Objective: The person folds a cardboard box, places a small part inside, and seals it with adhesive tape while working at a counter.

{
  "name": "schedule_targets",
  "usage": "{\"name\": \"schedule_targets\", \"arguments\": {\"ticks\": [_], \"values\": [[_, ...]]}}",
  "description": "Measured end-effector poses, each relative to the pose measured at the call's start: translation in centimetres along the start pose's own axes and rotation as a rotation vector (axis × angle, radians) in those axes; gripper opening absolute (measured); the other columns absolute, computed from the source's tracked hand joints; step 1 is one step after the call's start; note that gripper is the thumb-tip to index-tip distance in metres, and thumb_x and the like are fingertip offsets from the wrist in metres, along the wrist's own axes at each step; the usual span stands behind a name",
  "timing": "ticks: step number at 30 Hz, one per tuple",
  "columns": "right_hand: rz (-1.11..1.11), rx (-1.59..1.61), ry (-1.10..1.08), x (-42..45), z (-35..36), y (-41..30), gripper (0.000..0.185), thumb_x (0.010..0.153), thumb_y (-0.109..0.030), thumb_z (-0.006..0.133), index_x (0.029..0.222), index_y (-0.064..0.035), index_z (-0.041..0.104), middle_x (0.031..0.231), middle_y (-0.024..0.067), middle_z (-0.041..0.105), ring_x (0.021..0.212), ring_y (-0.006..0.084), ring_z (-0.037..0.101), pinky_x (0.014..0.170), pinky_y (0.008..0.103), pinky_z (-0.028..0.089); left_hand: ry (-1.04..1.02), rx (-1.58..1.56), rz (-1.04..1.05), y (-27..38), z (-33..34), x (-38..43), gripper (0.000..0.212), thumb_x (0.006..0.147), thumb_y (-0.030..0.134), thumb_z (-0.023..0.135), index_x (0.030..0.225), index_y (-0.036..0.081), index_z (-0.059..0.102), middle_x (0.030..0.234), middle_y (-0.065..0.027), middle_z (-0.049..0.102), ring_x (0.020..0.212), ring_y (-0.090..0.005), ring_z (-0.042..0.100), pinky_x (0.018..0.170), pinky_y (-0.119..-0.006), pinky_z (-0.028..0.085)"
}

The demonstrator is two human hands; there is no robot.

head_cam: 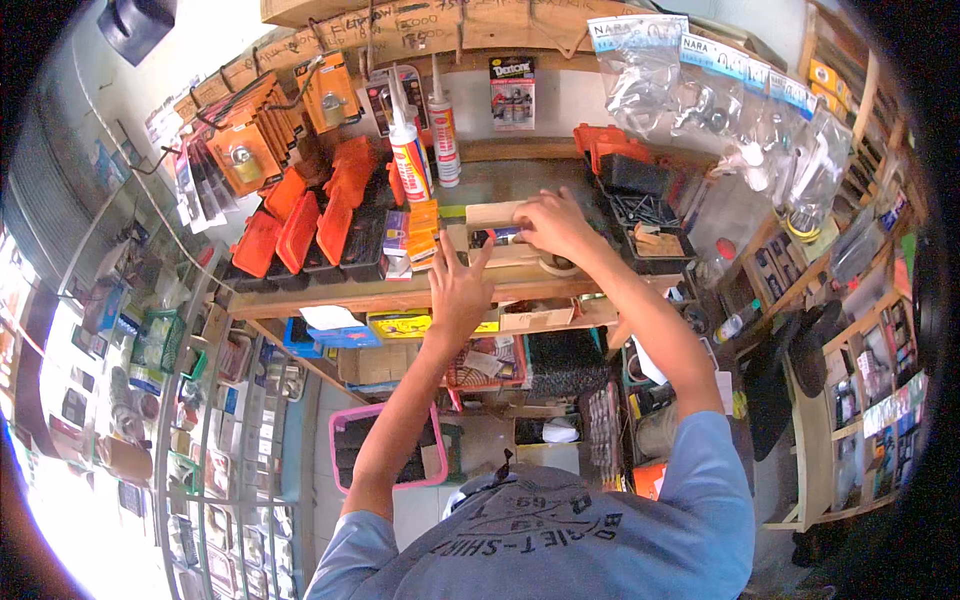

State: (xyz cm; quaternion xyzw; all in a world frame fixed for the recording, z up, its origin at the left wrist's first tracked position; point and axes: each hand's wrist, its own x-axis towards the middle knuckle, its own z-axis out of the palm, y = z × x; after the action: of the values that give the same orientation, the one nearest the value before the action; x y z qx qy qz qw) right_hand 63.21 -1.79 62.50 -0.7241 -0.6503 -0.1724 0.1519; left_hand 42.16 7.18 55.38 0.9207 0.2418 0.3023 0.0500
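Note:
On the wooden shelf before me, my right hand (pixel 553 225) reaches over the right end of an open cardboard box (pixel 496 214), fingers bent at its edge; whether it grips the box is unclear. Small packets (pixel 504 235) lie inside the box. My left hand (pixel 461 289) is spread with fingers apart at the box's left front, close to small orange boxes (pixel 422 229). Behind these boxes stands a silicone sealant cartridge (pixel 410 161), and another sealant cartridge (pixel 445 142) is a little to its right. A roll of tape (pixel 557 265) lies below my right wrist.
Black bins with orange lids (pixel 300 232) line the shelf at left. At right is a black bin of screws (pixel 645 210). Carded padlocks (pixel 244 159) and plastic bags with blue headers (pixel 637 71) hang above. A pink-rimmed basket (pixel 336 450) stands below the shelf (pixel 337 301).

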Motion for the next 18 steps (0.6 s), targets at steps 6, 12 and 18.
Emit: {"name": "schedule_targets", "arguments": {"ticks": [6,12,18], "values": [[0.286,0.347,0.426,-4.1,-0.5,0.0,0.036,0.088,-0.031,0.077,0.113,-0.0061,0.069,0.11,0.0142,0.069,0.1,0.0305,0.066,0.084,0.0407,0.053,-0.012,-0.023,-0.09,1.1,0.2,0.4,0.068,0.084,0.026,0.07,0.149,0.026,0.05,0.152,-0.0347,0.028,0.129,-0.0529,0.042,0.106,-0.061,0.037],[0.278,0.659,0.246,-6.3,1.5,-0.9,0.073,0.087,-0.034,0.077,0.146,-0.0043,0.046,0.127,0.0209,0.064,0.113,0.0383,0.062,0.105,0.0461,0.045,0.29,-0.01,0.146,0.1,1.8,2.2,0.045,0.08,0.022,0.071,0.124,0.012,0.068,0.131,-0.0172,0.057,0.124,-0.0382,0.05,0.101,-0.053,0.042],[0.032,0.244,0.36,-5.6,2.7,0.1,0.054,0.085,-0.028,0.08,0.132,-0.0096,0.06,0.111,0.0152,0.072,0.101,0.0346,0.067,0.091,0.0431,0.05,0.141,0.0,0.245,-0.7,0.9,3.4,0.04,0.09,0.026,0.07,0.125,0.009,0.061,0.124,-0.0129,0.064,0.113,-0.0343,0.058,0.097,-0.049,0.046]]}}
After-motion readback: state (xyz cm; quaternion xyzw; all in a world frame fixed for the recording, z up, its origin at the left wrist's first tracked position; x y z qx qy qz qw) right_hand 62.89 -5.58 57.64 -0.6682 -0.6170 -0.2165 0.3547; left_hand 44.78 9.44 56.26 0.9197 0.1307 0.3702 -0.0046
